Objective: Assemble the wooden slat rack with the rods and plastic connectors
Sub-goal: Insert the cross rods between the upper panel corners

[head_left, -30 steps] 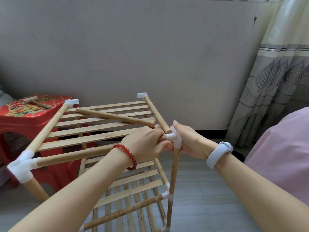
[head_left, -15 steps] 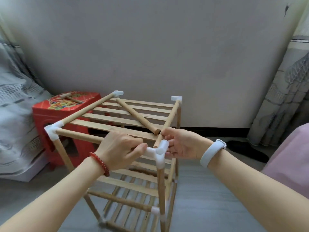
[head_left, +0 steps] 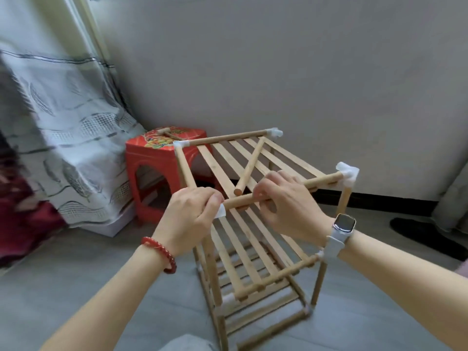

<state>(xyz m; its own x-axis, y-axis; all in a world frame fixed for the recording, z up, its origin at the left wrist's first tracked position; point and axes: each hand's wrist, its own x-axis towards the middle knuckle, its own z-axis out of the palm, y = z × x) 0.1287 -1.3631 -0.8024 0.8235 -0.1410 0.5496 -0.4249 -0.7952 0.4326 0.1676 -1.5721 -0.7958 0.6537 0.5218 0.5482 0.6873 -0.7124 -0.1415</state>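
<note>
A wooden slat rack (head_left: 255, 239) with several slatted shelves stands on the floor in front of me. White plastic connectors join its rods at the corners, such as the one at the right (head_left: 349, 174). My left hand (head_left: 188, 219) grips the near-left top corner connector (head_left: 220, 211). My right hand (head_left: 288, 206) curls round the near top rod (head_left: 319, 182) beside it. A loose rod (head_left: 250, 164) lies diagonally across the top shelf's slats.
A red plastic stool (head_left: 154, 171) stands behind the rack at the left, with a small wooden mallet (head_left: 167, 132) on it. A patterned curtain (head_left: 58, 122) hangs at the left. A grey wall is behind. A dark slipper (head_left: 428, 236) lies at the right.
The rack has turned and my view has swung left, so the curtain at the left now shows. My right hand moved from the corner connector onto the near top rod.
</note>
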